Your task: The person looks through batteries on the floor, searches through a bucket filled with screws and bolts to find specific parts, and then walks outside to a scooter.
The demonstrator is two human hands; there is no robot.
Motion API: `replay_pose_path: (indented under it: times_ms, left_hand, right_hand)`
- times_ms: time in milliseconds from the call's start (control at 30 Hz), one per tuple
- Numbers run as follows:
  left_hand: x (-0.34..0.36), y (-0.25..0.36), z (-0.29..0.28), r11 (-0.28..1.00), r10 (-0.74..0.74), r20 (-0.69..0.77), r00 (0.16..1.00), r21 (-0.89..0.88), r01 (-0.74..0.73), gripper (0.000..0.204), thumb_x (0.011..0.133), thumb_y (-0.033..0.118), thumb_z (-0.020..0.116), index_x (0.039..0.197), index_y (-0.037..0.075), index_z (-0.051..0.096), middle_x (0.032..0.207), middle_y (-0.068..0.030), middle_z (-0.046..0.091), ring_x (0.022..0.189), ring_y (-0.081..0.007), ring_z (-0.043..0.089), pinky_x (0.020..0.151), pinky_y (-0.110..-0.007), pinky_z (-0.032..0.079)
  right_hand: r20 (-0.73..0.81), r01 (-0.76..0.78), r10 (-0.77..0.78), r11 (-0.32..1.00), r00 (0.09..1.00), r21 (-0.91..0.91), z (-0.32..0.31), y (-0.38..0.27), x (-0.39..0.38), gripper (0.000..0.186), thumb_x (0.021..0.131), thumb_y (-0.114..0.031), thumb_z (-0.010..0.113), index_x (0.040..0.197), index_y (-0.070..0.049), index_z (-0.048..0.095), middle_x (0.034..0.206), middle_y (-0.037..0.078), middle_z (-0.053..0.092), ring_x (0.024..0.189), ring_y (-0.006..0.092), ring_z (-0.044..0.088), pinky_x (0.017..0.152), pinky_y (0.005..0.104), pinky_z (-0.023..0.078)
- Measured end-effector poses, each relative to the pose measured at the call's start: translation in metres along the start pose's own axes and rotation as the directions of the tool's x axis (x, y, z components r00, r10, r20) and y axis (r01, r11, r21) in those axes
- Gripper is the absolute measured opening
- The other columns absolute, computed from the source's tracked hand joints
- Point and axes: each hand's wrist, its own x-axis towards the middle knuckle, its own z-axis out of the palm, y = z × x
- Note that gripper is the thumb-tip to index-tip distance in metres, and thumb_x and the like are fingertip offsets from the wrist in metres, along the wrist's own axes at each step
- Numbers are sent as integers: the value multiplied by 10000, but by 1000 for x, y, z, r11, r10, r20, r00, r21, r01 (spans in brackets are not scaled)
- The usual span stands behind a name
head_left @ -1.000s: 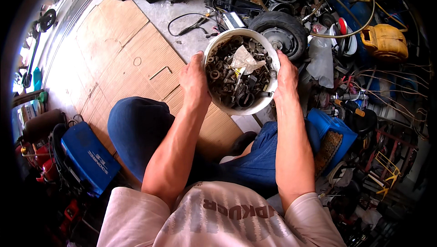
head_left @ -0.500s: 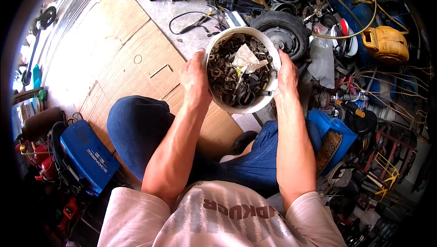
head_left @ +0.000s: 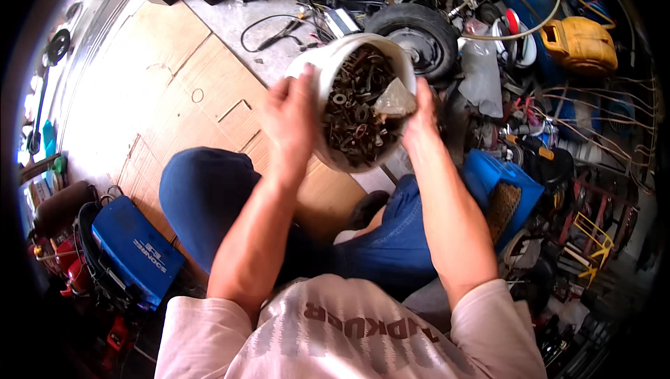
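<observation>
Between my two hands a white plastic bucket (head_left: 322, 58) is held above my lap, tipped so that its mouth faces right. Nuts, washers, bolts and other small rusty metal parts (head_left: 356, 110) fill it. On top of them, by the right rim, lies a crumpled pale plastic scrap (head_left: 396, 98). My left hand (head_left: 289, 117) presses on the bucket's left outer wall, its fingers partly blurred. At the right rim my right hand (head_left: 421, 117) grips the bucket, its fingers mostly hidden.
Cardboard (head_left: 188, 58) covers the floor, with an L-shaped hex key (head_left: 234, 109) on it. A wheel with a tyre (head_left: 419, 40) lies beyond the bucket. A blue bin (head_left: 509, 183) stands by my right knee, a blue machine (head_left: 136, 246) at the left.
The bucket has tipped to the right and shows more of its left wall. Its contents have shifted, and the plastic scrap has slid toward the right rim. My left hand has moved slightly left.
</observation>
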Motion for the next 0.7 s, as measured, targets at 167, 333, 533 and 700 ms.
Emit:
replay_pose_path:
  times_ms: [167, 333, 533, 700]
  left_hand:
    - [35, -18, -9, 927, -264, -158, 952, -316, 204, 338, 1029, 254, 631, 985, -71, 713, 794, -112, 703, 627, -197, 638, 595, -342, 531]
    - [24, -22, -19, 877, -297, -84, 951, -418, 237, 298, 1009, 258, 647, 1007, -37, 687, 855, -115, 713, 685, -210, 688, 595, -372, 596]
    - [19, -19, -14, 869, -277, -64, 959, -441, 222, 258, 1008, 253, 644, 1007, -3, 681, 887, -108, 720, 708, -194, 693, 617, -366, 603]
    - [16, -16, -12, 869, -275, -41, 961, -439, 230, 267, 1007, 256, 648, 1017, -9, 679, 898, -109, 722, 725, -201, 696, 629, -371, 608]
  right_hand:
    - [-4, -36, 36, 998, 999, -59, 44, -26, -10, 397, 991, -348, 584, 1138, -16, 744, 1048, 110, 742, 916, 242, 718, 814, 404, 604]
    - [-70, 7, -15, 993, 997, -118, 56, -35, -34, 380, 981, -341, 631, 1126, -9, 745, 1035, 108, 733, 905, 221, 701, 800, 372, 588]
    - [-73, 69, -79, 989, 994, -128, 55, -44, -40, 397, 986, -339, 632, 1169, 1, 725, 1074, 111, 727, 926, 219, 697, 826, 364, 576]
    - [-37, 76, -78, 996, 996, -55, 52, -47, -44, 395, 999, -328, 614, 1188, 4, 715, 1087, 115, 731, 940, 232, 703, 848, 378, 577]
